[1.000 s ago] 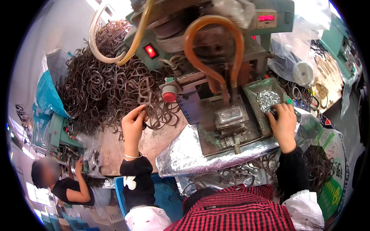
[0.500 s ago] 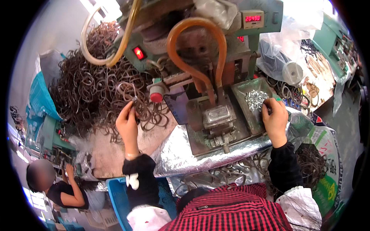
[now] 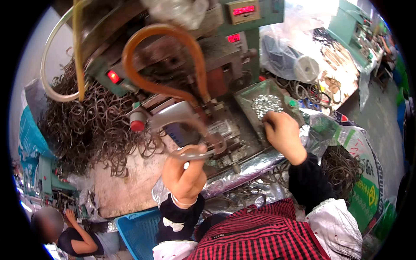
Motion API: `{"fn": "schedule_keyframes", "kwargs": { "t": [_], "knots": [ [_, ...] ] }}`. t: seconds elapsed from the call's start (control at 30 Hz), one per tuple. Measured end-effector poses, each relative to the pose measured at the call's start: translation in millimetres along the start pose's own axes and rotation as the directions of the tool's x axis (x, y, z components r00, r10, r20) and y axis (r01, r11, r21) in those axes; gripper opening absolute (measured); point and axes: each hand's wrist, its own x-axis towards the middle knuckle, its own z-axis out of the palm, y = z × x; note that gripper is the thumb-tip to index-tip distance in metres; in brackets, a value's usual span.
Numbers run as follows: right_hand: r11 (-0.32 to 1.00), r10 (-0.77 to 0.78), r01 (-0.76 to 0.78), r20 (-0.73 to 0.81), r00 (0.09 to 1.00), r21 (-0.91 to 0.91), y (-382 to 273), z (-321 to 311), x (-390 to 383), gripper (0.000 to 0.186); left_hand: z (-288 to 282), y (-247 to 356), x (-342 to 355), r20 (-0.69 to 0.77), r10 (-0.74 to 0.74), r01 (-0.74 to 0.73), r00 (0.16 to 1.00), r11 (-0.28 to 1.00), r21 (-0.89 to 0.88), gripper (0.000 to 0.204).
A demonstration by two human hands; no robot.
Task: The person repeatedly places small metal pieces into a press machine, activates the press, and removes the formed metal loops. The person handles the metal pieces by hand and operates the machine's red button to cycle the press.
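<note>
My left hand is closed on a looped brown strip, blurred by motion, in front of the press's metal die block. My right hand rests at the near side of a metal tray, next to a pile of small shiny metal pieces. Its fingertips are curled together against the pile. Whatever they pinch is too small or hidden to make out.
A tangled heap of brown strips covers the bench at left. An orange hose arches over the press, with a red button beside it. A blue basket stands below the bench edge. Another person sits at far left.
My left hand has moved right, from the heap to the die block, carrying the looped strip. My right hand stays at the tray of metal pieces. The whole view has shifted.
</note>
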Motion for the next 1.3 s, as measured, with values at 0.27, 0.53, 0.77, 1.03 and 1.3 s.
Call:
{"fn": "schedule_keyframes", "kwargs": {
  "t": [0.27,0.53,0.77,1.03,1.3],
  "knots": [
    [0.977,0.022,0.010,-0.147,0.989,0.214,9.0,-1.2,-3.6,0.007,21.6,-10.8,3.7,0.064,0.152,-0.137,0.986,0.973,-0.186,0.036],
    [0.931,0.118,-0.049,-0.173,0.978,0.361,19.4,-9.3,36.1,0.011,23.7,-13.2,8.1,0.050,0.163,-0.154,0.985,0.975,-0.158,0.040],
    [0.959,0.154,-0.090,-0.226,0.962,0.269,35.2,-3.7,38.8,0.012,16.9,-11.0,6.4,0.085,0.142,-0.131,0.986,0.983,-0.131,0.026],
    [0.904,0.143,-0.073,-0.137,0.980,0.421,47.5,9.4,8.5,0.009,14.4,4.5,-0.9,0.050,-0.027,0.036,0.998,0.981,-0.189,0.031],
    [0.826,0.149,-0.054,-0.124,0.981,0.561,12.4,10.1,-1.0,0.012,17.9,-113.7,-75.7,0.109,-0.805,0.807,0.583,0.590,0.040,0.085]
  ]
}}
